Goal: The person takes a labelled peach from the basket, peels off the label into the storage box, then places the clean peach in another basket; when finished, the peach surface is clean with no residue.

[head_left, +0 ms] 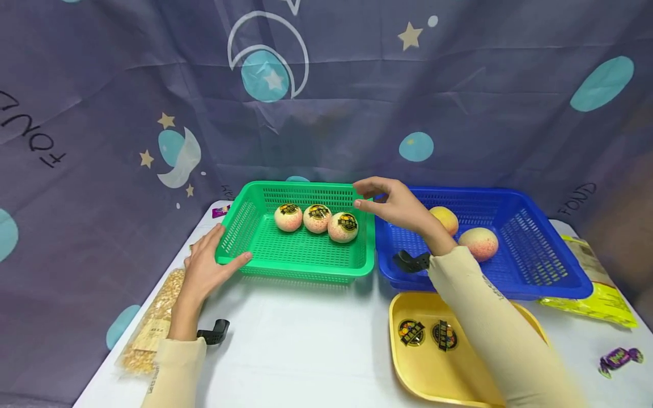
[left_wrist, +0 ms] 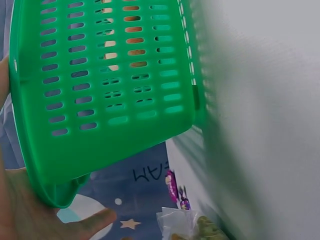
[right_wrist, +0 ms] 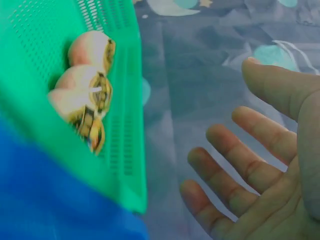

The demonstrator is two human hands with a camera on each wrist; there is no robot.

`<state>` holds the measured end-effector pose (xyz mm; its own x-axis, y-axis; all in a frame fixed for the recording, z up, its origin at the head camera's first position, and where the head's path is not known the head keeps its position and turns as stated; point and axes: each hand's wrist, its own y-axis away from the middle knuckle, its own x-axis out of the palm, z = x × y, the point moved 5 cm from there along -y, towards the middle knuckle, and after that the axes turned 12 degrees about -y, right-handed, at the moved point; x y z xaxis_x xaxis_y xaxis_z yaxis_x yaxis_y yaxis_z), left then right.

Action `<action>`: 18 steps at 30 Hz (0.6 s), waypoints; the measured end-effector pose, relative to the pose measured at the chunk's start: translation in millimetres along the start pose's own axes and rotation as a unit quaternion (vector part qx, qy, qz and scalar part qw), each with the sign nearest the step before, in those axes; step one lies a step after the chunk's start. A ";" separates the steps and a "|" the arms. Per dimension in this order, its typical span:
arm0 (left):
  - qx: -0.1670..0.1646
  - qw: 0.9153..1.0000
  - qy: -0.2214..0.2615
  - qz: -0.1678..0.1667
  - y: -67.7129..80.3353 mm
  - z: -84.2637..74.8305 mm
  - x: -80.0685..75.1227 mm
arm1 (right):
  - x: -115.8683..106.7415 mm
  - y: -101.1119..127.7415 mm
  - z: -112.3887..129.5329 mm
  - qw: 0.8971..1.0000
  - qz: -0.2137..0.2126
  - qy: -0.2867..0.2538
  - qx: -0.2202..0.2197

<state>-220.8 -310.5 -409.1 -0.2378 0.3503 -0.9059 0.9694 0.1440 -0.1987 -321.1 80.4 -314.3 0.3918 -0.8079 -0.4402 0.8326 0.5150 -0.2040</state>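
Observation:
My left hand lies at the near left corner of the green basket. Its thumb reaches over the front rim, and its fingers lie straight along the left side. In the left wrist view, one finger stretches away from the basket. Above the gap between the two baskets, my right hand hovers with parted fingers and nothing in it. Three peaches with black-and-gold stickers sit in a row in the green basket. The blue basket holds two unstickered peaches, partly behind my right arm.
A yellow tray with two round stickers sits in front of the blue basket. A bag of grain-like bits lies at left, a yellow packet and purple candy at right. A patterned cloth hangs behind.

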 end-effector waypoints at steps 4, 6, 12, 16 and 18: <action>-0.004 1.000 0.005 0.001 -0.3 -0.7 2.2 | 14.9 -24.1 -7.6 1.000 0.007 -0.016 0.025; -0.004 1.000 0.004 0.001 -0.4 0.9 2.4 | 23.7 -35.0 -15.5 0.999 0.010 -0.025 0.039; -0.004 1.000 0.004 0.002 -0.8 2.3 2.2 | 46.4 -55.7 -38.2 0.997 0.010 -0.034 0.069; -0.002 1.000 0.005 0.003 -1.1 1.8 2.5 | 56.3 -63.0 -45.9 0.997 0.032 0.024 0.070; -0.001 1.000 0.004 0.001 -1.4 1.7 2.5 | 59.3 -64.9 -47.9 0.995 0.049 0.055 0.073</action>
<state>-222.6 -311.4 -411.7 -0.2372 0.3581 -0.9030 0.9696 0.1450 -0.1971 -370.6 12.8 -369.1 0.4354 -0.7161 -0.5456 0.8438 0.5359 -0.0299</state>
